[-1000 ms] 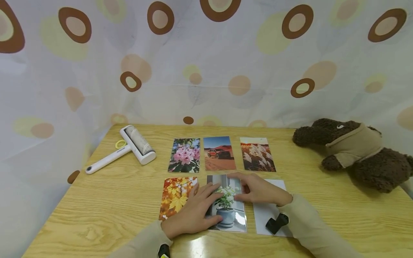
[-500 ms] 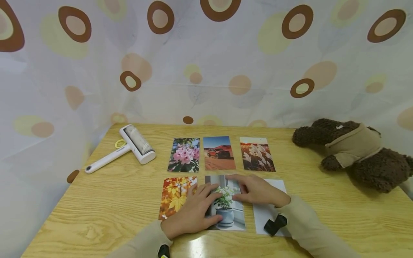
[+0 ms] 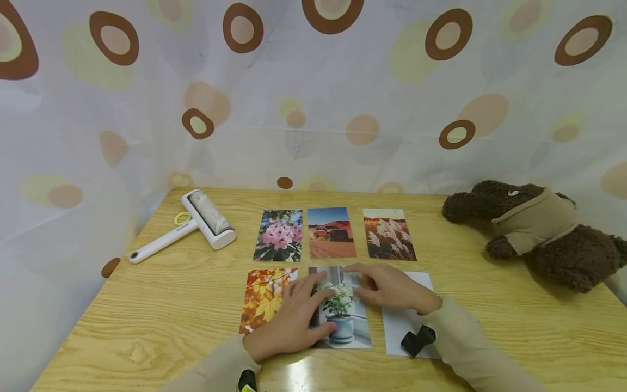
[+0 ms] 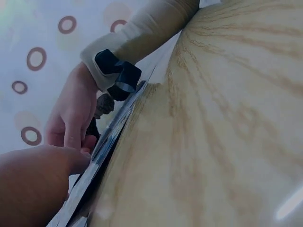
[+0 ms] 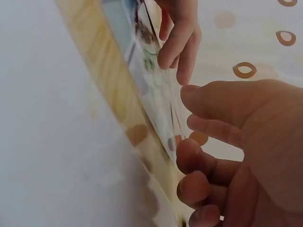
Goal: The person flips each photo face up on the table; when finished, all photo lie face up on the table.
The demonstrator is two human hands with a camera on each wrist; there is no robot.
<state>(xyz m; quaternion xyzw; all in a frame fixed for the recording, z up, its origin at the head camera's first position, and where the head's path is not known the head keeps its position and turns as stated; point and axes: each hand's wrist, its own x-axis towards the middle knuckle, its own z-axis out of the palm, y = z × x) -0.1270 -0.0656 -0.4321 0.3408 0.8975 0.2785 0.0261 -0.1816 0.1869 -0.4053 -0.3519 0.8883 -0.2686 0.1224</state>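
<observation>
A photo card of a white-flowered potted plant (image 3: 343, 329) lies in the middle of the front row on the table. My left hand (image 3: 291, 324) rests on its left side with fingers spread, partly covering a maple-leaf card (image 3: 262, 294) too. At the upper right of the plant card, my right hand (image 3: 394, 288) touches it with the fingertips, fingers loosely bent. Beneath the right wrist lies a white card (image 3: 395, 332), partly covered. In the right wrist view, the right hand's fingers (image 5: 208, 161) stand apart at the card's edge with nothing pinched between them.
Behind lie cards of pink flowers (image 3: 278, 236), a red truck (image 3: 333, 232) and pampas grass (image 3: 389, 234). A white lint roller (image 3: 186, 226) and a yellow ring (image 3: 182, 219) are at left. A brown plush toy (image 3: 539, 234) lies at right, before the patterned curtain (image 3: 313, 98).
The potted-plant card has slid slightly to the left, and the glare on its lower right has faded. Both hands stay on it almost unmoved.
</observation>
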